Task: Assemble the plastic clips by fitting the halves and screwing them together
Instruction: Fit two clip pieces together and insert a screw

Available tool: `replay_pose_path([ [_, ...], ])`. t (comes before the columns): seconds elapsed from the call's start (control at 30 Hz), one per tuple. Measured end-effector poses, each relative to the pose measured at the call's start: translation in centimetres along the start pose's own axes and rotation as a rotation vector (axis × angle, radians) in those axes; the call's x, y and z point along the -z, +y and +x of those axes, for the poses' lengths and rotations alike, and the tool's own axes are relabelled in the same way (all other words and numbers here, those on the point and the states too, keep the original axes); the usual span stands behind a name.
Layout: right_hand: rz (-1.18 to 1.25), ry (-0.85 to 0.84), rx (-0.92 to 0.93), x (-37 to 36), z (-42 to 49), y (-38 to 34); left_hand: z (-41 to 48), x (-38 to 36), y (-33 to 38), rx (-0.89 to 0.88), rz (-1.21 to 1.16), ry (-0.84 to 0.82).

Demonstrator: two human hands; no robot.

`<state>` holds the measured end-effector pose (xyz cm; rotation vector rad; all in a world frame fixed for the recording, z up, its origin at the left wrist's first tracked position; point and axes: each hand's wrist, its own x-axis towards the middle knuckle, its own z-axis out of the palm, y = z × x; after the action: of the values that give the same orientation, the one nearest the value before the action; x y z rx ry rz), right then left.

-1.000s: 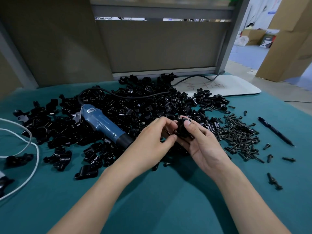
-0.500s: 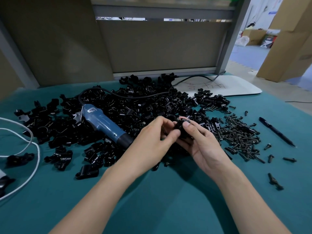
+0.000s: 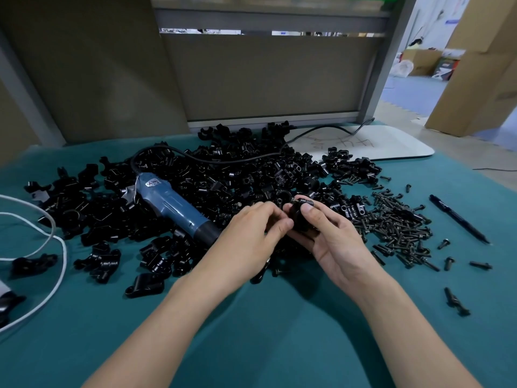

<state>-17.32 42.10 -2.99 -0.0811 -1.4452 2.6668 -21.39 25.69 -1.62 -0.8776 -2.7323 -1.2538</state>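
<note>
— Why does the clip pile (image 3: 223,186) ring the blue screwdriver (image 3: 173,208)?

— Likely for easy reach. The right hand (image 3: 335,242) grips a clip (image 3: 300,217) above the table's near edge, while the left hand (image 3: 251,233) pinches its side, probably seating the halves; screws (image 3: 397,228) wait alongside.

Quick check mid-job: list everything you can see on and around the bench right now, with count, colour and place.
clip halves: large heap, black, table centre and left
screws: many, black, right of heap
electric screwdriver: one, blue, lying on heap
pen: one, black, far right
white cord: one, left edge
white board: one, back right
table: teal cover
cardboard boxes: brown, background right
left hand, right hand: together holding one black clip
</note>
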Motion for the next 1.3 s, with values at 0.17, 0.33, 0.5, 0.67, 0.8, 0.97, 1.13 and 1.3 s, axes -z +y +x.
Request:
replay_pose_path([
  [0.17, -0.004, -0.008, 0.002, 0.03, -0.01, -0.01, -0.09, 0.02, 0.17, 0.048, -0.162, 0.032],
  [0.33, -0.005, -0.009, 0.004, 0.02, -0.02, 0.13, -0.01, -0.06, -0.05, 0.049, -0.033, 0.016],
  [0.5, -0.009, -0.006, 0.009, 0.03, 0.04, 0.08, 0.06, 0.17, 0.14, 0.015, -0.082, 0.002],
  [0.67, -0.033, -0.012, 0.006, -0.08, -0.03, 0.22, 0.01, -0.19, -0.12, 0.078, -0.020, 0.026],
  [0.8, -0.019, 0.002, 0.007, -0.22, -0.05, 0.15, 0.08, 0.09, 0.08, 0.001, -0.085, -0.013],
  [0.97, -0.024, 0.002, 0.001, -0.56, -0.24, 0.13, -0.04, -0.18, 0.19, 0.094, -0.101, 0.068],
  [1.13, -0.029, -0.015, 0.003, -0.53, -0.30, 0.07, -0.09, -0.07, -0.01, 0.059, -0.018, 0.030],
  [1.3, -0.024, -0.002, -0.003, -0.50, -0.22, 0.09, -0.05, 0.30, 0.42, -0.029, -0.074, 0.004],
])
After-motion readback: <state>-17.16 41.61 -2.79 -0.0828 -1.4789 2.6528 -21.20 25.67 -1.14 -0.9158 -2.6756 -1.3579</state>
